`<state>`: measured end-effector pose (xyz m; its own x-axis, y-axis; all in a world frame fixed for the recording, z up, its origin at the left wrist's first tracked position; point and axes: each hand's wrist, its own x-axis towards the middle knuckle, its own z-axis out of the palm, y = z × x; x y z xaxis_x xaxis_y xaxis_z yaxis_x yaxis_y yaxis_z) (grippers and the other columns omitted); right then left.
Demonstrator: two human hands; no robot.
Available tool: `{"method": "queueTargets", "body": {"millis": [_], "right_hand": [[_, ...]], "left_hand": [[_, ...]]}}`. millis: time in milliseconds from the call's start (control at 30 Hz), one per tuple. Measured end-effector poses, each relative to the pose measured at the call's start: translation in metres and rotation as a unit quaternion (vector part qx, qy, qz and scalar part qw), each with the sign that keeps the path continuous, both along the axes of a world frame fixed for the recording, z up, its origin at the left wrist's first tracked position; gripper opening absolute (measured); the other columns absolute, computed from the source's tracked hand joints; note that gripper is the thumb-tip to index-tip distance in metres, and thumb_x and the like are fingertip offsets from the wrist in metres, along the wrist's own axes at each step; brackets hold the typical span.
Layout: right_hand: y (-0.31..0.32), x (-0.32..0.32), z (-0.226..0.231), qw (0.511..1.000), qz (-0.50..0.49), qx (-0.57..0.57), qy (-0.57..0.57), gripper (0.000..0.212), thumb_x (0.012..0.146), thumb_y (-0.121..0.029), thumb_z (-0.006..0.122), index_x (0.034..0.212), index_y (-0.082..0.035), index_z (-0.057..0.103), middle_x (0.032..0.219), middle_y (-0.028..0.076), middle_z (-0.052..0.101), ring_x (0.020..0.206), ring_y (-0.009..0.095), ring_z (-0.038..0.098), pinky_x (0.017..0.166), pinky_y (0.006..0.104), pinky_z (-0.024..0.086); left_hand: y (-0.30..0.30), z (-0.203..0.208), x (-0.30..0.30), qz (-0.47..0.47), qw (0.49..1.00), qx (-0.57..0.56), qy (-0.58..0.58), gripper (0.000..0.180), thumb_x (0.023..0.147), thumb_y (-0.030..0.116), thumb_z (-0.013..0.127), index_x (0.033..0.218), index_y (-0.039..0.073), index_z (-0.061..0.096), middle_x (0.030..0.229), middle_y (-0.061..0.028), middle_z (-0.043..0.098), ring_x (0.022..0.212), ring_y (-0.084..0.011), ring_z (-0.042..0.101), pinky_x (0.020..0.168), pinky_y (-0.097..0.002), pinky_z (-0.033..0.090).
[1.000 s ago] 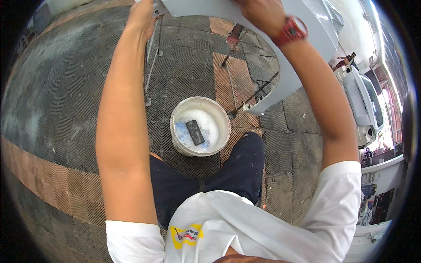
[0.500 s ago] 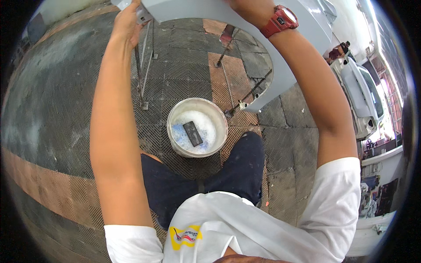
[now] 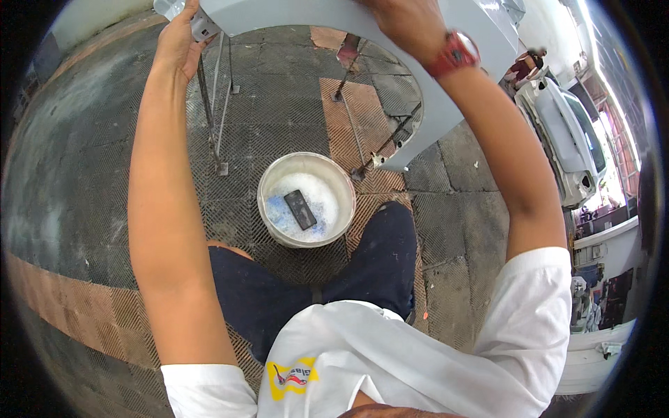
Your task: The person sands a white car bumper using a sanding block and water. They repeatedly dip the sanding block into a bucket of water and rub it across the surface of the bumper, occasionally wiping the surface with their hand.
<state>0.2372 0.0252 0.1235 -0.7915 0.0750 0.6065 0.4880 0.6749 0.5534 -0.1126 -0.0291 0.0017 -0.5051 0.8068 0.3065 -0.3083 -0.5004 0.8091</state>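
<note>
A light grey car fender (image 3: 446, 97) with a curved wheel arch spans the top of the view on metal stands. At its left end, my left hand (image 3: 178, 43) is closed around the edge, thumb up on the panel. My right hand (image 3: 411, 26), below a red wristwatch (image 3: 456, 53), lies over the fender's upper surface. Its fingertips are cut off by the top edge, so whether it holds something is hidden. Between my knees stands a whitish bucket (image 3: 265, 209) of foamy water, with a black rectangular block (image 3: 300, 209) lying in the suds.
Metal stand legs (image 3: 219, 118) reach the floor under the fender's left side, and another dark stand (image 3: 355, 136) stands on the right. Ridged black and orange tiles (image 3: 362, 118) cover the floor. A silver car body (image 3: 564, 139) and a person (image 3: 526, 64) are at the far right.
The whole view has shifted slightly, with the bucket and stands a little further left. My right hand has moved a little down and to the right over the fender. The left keeps its grip.
</note>
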Motion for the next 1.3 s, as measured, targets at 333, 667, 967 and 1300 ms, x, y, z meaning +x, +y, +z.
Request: {"method": "queueTargets", "body": {"millis": [333, 667, 967, 1300], "right_hand": [[0.015, 0.003, 0.018, 0.999, 0.008, 0.006, 0.052, 0.058, 0.101, -0.011, 0.066, 0.158, -0.021, 0.061, 0.157, 0.013, 0.059, 0.128, 0.038, 0.059, 0.106, 0.0532, 0.048], [0.027, 0.019, 0.016, 0.996, 0.017, -0.018, 0.083, 0.044, 0.106, -0.015, 0.059, 0.148, -0.018, 0.067, 0.149, 0.017, 0.064, 0.13, 0.039, 0.062, 0.108, 0.0543, 0.05], [0.025, 0.036, -0.027, 0.993, 0.033, 0.093, 0.067, 0.052, 0.092, -0.019, 0.075, 0.143, -0.029, 0.072, 0.144, 0.008, 0.066, 0.124, 0.031, 0.067, 0.099, 0.0469, 0.054], [0.029, 0.038, -0.043, 0.992, 0.081, 0.092, 0.034, 0.055, 0.094, -0.013, 0.071, 0.144, -0.034, 0.07, 0.136, 0.008, 0.068, 0.126, 0.03, 0.067, 0.099, 0.0522, 0.055]], "left_hand": [[0.006, -0.002, 0.004, -0.009, 1.0, 0.005, 0.012, 0.075, 0.109, 0.045, 0.07, 0.164, 0.004, 0.041, 0.163, -0.0128, 0.053, 0.151, -0.0303, 0.049, 0.12, -0.0499, 0.042], [-0.008, 0.014, 0.032, -0.01, 1.0, 0.02, -0.017, 0.077, 0.108, 0.046, 0.07, 0.164, 0.002, 0.042, 0.164, -0.0149, 0.051, 0.154, -0.0315, 0.045, 0.127, -0.0565, 0.034], [0.0, 0.002, 0.011, -0.011, 0.999, -0.028, 0.03, 0.096, 0.103, 0.057, 0.074, 0.169, 0.001, 0.031, 0.17, -0.0145, 0.037, 0.155, -0.0296, 0.04, 0.123, -0.0491, 0.032], [-0.003, 0.01, 0.019, -0.024, 0.999, 0.003, -0.034, 0.07, 0.11, 0.043, 0.068, 0.164, 0.006, 0.042, 0.159, -0.0095, 0.057, 0.15, -0.0285, 0.05, 0.125, -0.053, 0.035]]}}
